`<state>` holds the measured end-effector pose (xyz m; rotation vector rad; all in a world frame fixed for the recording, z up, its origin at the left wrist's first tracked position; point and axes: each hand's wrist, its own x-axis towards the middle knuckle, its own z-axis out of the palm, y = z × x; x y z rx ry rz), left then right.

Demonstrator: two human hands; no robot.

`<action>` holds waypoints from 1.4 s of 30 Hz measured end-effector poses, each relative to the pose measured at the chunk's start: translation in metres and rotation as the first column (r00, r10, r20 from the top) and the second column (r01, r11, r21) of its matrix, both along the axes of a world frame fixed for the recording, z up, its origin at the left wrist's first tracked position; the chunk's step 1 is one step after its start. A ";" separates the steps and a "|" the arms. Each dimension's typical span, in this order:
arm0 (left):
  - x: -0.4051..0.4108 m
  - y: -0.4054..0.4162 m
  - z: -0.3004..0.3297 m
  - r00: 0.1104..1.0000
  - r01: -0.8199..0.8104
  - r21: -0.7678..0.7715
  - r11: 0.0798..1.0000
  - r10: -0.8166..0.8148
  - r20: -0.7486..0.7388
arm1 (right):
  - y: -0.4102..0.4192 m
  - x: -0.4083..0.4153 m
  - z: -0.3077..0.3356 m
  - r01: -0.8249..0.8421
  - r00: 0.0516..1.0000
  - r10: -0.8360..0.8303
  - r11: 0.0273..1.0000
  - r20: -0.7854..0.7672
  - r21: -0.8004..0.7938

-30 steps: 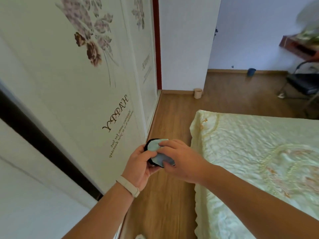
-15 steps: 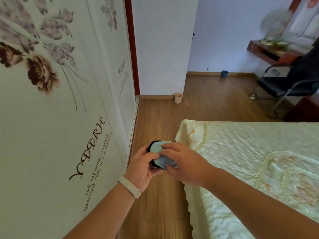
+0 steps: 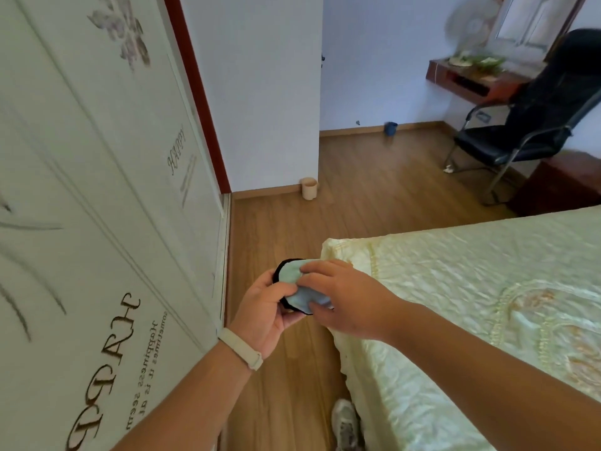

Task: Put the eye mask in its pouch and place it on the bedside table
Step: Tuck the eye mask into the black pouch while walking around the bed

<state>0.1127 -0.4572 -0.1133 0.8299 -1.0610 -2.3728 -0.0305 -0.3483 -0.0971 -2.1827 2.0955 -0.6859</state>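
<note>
Eye mask and pouch, held in both hands above the floor beside the bed.

Pale blue-green eye mask [image 3: 304, 289] lies partly inside the black pouch [image 3: 282, 271], between the two hands. Left hand [image 3: 266, 312], pale wristband [image 3: 242, 349] on its wrist, cups the pouch from below, thumb pressed on the mask. Right hand [image 3: 341, 296] lies over the mask, fingers curled and pinching the fabric. Bed [image 3: 471, 304] just right of the hands; wardrobe door [image 3: 97, 206] to the left.
</note>
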 end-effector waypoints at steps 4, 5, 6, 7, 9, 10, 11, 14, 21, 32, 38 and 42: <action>-0.064 -0.032 -0.003 0.999 -0.018 -0.013 1.000 0.018 0.039 | -0.036 -0.063 -0.010 -0.001 1.000 0.001 1.000 0.023 0.005; -0.081 -0.039 -0.001 0.999 -0.021 -0.010 1.000 0.021 0.043 | -0.044 -0.080 -0.010 0.002 1.000 -0.002 1.000 0.029 0.005; -0.098 -0.047 0.001 0.999 -0.019 -0.010 1.000 0.020 0.050 | -0.052 -0.096 -0.009 0.008 0.999 -0.008 1.000 0.034 0.003; -0.114 -0.054 0.003 0.998 -0.013 -0.017 1.000 0.014 0.059 | -0.059 -0.112 -0.008 0.014 0.999 -0.014 1.000 0.039 0.000; -0.145 -0.070 0.007 0.997 -0.007 -0.042 0.999 0.010 0.073 | -0.073 -0.142 -0.006 0.022 0.999 -0.022 1.000 0.040 -0.013; -0.159 -0.078 0.010 0.997 -0.010 -0.054 0.999 0.013 0.071 | -0.080 -0.156 -0.003 0.020 0.999 -0.019 1.000 0.033 -0.021; -0.171 -0.086 0.012 0.998 -0.013 -0.062 0.998 0.017 0.068 | -0.089 -0.169 0.000 0.015 1.000 -0.014 0.999 0.026 -0.029; -0.201 -0.110 0.018 0.998 -0.018 -0.078 0.997 0.023 0.063 | -0.115 -0.199 0.006 0.004 1.000 -0.003 0.999 0.022 -0.048; -0.248 -0.177 0.012 0.997 -0.015 -0.095 0.995 0.022 0.077 | -0.177 -0.245 0.002 0.012 0.999 -0.010 0.997 0.031 -0.071; -0.306 -0.370 -0.004 0.997 0.058 -0.062 0.996 -0.055 0.044 | -0.360 -0.296 -0.006 0.085 0.996 -0.085 0.996 -0.029 -0.010; -0.339 -0.472 0.005 0.994 0.112 -0.063 0.992 -0.112 0.003 | -0.454 -0.322 0.003 0.132 0.990 -0.134 0.991 -0.053 -0.024; -0.367 -0.516 0.005 0.988 0.154 -0.037 0.987 -0.154 0.001 | -0.495 -0.347 0.003 0.163 0.985 -0.163 0.987 -0.051 -0.012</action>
